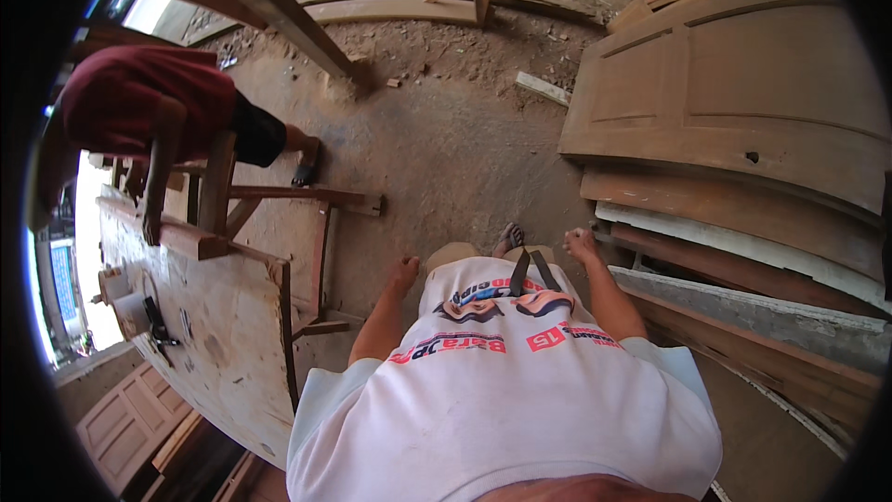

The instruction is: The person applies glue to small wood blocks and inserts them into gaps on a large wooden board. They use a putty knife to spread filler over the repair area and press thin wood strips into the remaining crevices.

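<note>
My left hand (404,272) hangs beside my left thigh, its fingers curled in, and nothing shows in it. On the other side, my right hand (582,244) is closed in a loose fist by my right leg, with no object visible in it. Closest to that hand is a stack of boards and door panels (725,195). To the left of my left hand stands a worn pale worktable (223,316). Neither hand touches the table or the stack.
A person in a dark red shirt (149,98) bends over the table's far end, one hand near a thick wooden beam (177,228). Wooden posts (279,14) slant up ahead. A white strip (544,88) lies on the dirt floor; a panelled door (130,423) leans lower left.
</note>
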Demonstrator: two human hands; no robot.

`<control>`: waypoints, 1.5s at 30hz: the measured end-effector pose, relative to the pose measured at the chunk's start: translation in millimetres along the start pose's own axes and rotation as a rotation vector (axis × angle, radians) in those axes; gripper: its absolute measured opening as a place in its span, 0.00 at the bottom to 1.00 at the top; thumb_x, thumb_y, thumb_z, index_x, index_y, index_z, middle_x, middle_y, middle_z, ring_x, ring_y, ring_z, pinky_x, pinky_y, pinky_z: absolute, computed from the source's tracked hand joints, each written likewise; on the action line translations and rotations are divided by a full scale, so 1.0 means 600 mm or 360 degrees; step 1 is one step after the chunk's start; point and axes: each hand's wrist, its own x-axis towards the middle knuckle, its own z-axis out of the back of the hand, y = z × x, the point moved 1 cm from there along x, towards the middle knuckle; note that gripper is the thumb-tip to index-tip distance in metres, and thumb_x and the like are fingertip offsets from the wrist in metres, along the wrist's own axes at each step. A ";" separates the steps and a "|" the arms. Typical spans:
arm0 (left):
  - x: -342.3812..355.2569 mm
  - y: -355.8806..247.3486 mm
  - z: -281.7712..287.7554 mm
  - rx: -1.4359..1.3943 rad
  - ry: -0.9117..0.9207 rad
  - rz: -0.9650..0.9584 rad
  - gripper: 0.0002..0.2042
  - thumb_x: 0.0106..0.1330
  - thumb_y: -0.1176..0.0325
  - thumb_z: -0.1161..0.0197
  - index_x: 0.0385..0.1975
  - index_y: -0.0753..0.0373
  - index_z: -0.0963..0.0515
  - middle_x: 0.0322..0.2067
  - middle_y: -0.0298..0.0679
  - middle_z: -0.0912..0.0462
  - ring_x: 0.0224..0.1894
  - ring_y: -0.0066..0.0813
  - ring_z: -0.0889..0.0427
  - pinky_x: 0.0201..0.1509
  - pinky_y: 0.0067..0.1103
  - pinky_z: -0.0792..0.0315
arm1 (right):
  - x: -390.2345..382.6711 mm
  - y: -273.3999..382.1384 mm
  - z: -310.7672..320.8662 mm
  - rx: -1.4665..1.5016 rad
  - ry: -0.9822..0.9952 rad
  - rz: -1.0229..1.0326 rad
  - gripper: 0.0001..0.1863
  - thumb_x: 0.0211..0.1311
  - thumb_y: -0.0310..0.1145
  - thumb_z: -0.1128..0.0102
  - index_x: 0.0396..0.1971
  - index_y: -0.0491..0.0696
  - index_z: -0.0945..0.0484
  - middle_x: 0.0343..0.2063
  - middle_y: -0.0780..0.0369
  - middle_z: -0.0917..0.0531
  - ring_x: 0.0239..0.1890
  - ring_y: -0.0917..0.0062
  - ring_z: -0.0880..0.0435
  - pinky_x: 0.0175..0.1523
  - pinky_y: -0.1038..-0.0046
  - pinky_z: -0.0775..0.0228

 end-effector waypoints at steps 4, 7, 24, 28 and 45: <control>0.005 -0.142 -0.057 0.0398 0.0423 -0.0216 0.26 0.68 0.54 0.36 0.55 0.72 0.19 0.49 0.52 0.13 0.51 0.40 0.15 0.53 0.34 0.22 | 0.141 0.204 0.110 -0.0016 -0.0164 0.0279 0.17 0.69 0.43 0.40 0.40 0.42 0.16 0.26 0.60 0.13 0.26 0.77 0.16 0.34 0.69 0.23; 0.039 -0.201 -0.042 0.0416 0.0257 -0.0146 0.25 0.68 0.55 0.36 0.54 0.72 0.18 0.45 0.50 0.12 0.48 0.38 0.14 0.50 0.32 0.22 | 0.223 0.303 0.112 -0.0061 -0.0109 0.0404 0.17 0.65 0.43 0.38 0.36 0.42 0.13 0.47 0.47 0.14 0.57 0.60 0.21 0.60 0.60 0.30; 0.634 -1.326 -0.255 0.0260 0.0557 -0.0769 0.24 0.71 0.56 0.37 0.58 0.70 0.21 0.42 0.42 0.13 0.41 0.28 0.15 0.43 0.25 0.21 | 0.612 0.256 0.243 -0.1383 0.0232 0.0109 0.16 0.63 0.44 0.41 0.41 0.53 0.10 0.39 0.52 0.10 0.43 0.55 0.10 0.51 0.55 0.20; 0.646 -1.533 -0.369 0.0125 0.0584 -0.0683 0.22 0.72 0.56 0.38 0.56 0.68 0.20 0.41 0.39 0.14 0.42 0.28 0.15 0.44 0.24 0.21 | 0.763 0.324 0.334 -0.0734 0.0004 -0.0308 0.19 0.62 0.48 0.39 0.44 0.50 0.11 0.40 0.52 0.11 0.45 0.58 0.11 0.54 0.60 0.21; 0.865 -2.041 -0.502 0.0695 0.0429 -0.0455 0.20 0.67 0.56 0.41 0.39 0.70 0.16 0.31 0.48 0.13 0.34 0.37 0.14 0.40 0.36 0.21 | 1.303 1.023 1.212 0.0419 -0.0937 0.0235 0.20 0.68 0.45 0.38 0.40 0.40 0.16 0.30 0.54 0.12 0.32 0.73 0.11 0.40 0.67 0.20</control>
